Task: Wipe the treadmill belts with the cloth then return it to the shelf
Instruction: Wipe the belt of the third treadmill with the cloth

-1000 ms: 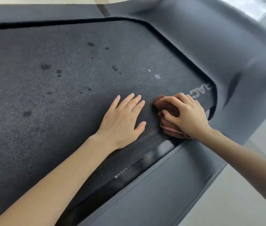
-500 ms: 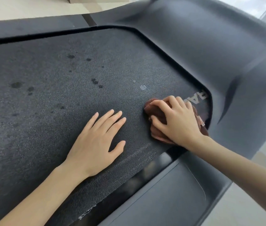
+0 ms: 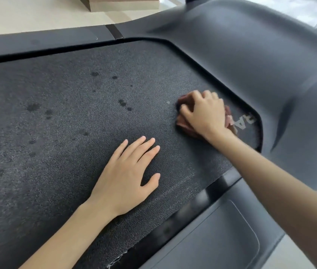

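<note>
Curled round the one brown cloth [image 3: 183, 125], the right hand [image 3: 206, 113] presses it onto the single treadmill belt [image 3: 56, 136] in view, near its white lettering [image 3: 249, 121], while the left hand [image 3: 128, 175] lies flat, fingers spread; wiping is in hand, and the next stroke should probably reach the dark spots [image 3: 122, 102] leftward.

Right hand [image 3: 204, 113] slid cloth [image 3: 184, 124] farther across belt [image 3: 66, 133].

Bare forearms, left hand [image 3: 126, 177], blurred right hand [image 3: 204, 111], nails apparently short.
</note>
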